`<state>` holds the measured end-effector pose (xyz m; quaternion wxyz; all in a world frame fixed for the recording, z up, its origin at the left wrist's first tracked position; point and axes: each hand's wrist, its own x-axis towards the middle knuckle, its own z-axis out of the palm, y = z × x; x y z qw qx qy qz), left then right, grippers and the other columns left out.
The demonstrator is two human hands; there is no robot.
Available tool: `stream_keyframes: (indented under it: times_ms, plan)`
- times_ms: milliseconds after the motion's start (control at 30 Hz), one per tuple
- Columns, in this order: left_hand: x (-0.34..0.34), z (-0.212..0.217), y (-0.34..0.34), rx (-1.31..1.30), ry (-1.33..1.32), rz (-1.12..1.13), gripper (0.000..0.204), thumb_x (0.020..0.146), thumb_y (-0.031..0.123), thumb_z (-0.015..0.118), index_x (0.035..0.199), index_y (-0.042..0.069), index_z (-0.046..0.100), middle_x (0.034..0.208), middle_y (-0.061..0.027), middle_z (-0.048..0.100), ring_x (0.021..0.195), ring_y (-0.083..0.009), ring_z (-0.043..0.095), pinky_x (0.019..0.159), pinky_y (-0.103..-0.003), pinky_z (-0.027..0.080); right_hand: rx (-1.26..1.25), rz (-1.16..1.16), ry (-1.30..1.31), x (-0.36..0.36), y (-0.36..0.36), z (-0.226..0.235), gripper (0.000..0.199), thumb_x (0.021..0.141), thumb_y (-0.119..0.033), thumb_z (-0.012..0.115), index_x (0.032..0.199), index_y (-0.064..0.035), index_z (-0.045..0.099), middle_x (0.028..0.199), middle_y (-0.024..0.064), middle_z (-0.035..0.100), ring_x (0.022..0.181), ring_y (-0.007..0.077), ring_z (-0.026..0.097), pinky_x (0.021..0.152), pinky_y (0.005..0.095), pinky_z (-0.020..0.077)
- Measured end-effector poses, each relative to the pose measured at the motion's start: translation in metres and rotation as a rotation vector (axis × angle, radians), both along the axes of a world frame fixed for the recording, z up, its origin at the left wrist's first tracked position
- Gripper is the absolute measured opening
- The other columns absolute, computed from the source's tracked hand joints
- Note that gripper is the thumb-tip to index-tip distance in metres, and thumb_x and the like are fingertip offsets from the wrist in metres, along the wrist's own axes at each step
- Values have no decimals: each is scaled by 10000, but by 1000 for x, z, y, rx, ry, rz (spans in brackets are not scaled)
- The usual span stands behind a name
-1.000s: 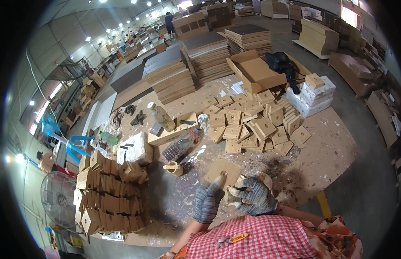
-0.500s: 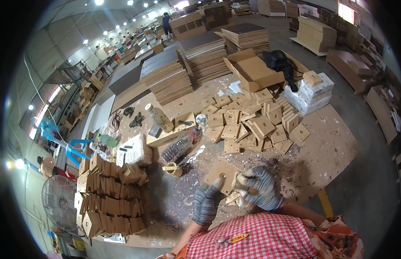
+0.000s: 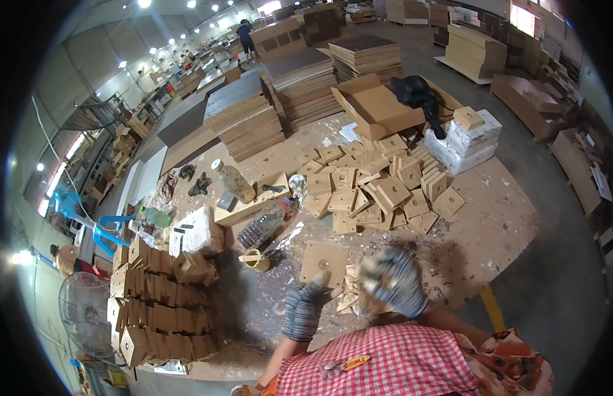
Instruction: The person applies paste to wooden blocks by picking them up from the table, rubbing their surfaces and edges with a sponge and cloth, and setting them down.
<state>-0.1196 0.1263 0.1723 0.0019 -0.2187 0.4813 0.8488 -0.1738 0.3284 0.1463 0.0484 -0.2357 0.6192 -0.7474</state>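
My left hand (image 3: 302,311), in a grey striped knit glove, grips the near edge of a square wooden block (image 3: 319,256) with a hole in its middle. The thumb presses on its upper face. To the right is my right hand (image 3: 395,282), gloved alike and a little apart from the block. Its fingers are curled, and motion blurs the tips. What they hold is too smeared to make out. A crumpled whitish-yellow scrap (image 3: 348,301) lies on the table between my hands.
Beyond my hands lies a heap of similar blocks (image 3: 389,191). Stacked blocks (image 3: 164,307) stand at the left. Between them are a small cup (image 3: 256,261), a plastic bottle (image 3: 261,228) and a wooden tray (image 3: 250,204). An open cardboard box (image 3: 362,109) sits farther back.
The block in my left hand has turned to stand squarer and shifted slightly left. My right hand has come away from it. The whole view has swung a little.
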Motion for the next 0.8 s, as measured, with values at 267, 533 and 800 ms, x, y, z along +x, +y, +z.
stream_keyframes:
  times_ms: [267, 533, 800]
  plan:
    - [4, -41, -15, 47, -30, 3, 427, 819, 130, 698, 1174, -53, 545, 1072, -140, 635, 953, -261, 643, 817, -386, 568, 792, -553, 99, -65, 90, -108, 375, 714, -121, 741, 1073, -50, 662, 1096, 138, 603, 1009, 263, 545, 932, 363, 444]
    - [2, -66, -16, 66, -121, -56, 451, 805, 172, 726, 1170, -38, 563, 1073, -122, 643, 964, -230, 637, 837, -346, 546, 763, -266, 537, -23, 50, -66, 410, 833, -355, 639, 1128, -70, 643, 1177, 130, 595, 1132, 308, 500, 1051, 447, 300]
    - [0, -60, -10, 147, -58, -27, 479, 837, 124, 688, 1231, -49, 478, 1131, -154, 599, 990, -276, 627, 854, -387, 562, 1107, 48, 534, -9, 30, -126, 282, 833, -299, 619, 1052, -132, 681, 1001, 96, 621, 1048, 275, 522, 1051, 447, 294]
